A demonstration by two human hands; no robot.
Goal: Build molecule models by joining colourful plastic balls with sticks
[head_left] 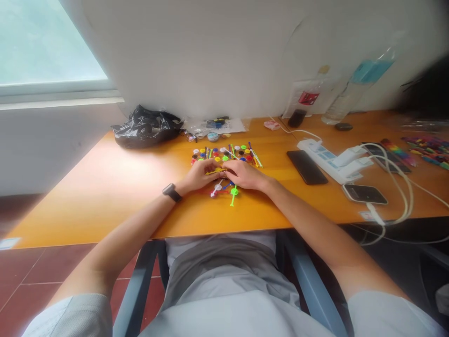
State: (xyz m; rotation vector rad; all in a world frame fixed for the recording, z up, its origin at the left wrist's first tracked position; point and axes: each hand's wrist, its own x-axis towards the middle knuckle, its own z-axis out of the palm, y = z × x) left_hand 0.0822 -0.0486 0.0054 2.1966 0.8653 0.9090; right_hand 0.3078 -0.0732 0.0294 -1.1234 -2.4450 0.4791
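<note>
Orange desk point(105, 187) against a white wall. Left hand point(199, 175) and right hand point(245, 175) meet at desk centre, fingers curled, each pinching one end of a yellow stick point(215, 172), just in front of the pile of coloured discs point(226, 153). Risk: green stick point(233, 193) lies loose by the right wrist, towards the near edge; a forearm sweep could knock it off.

Desk corner in an office-style workroom.
An orange desk point(105, 187) by a window point(42, 42) holds a power strip point(326, 161), phones point(365, 193) and a water bottle point(354, 86), above red floor tiles point(21, 271).
</note>
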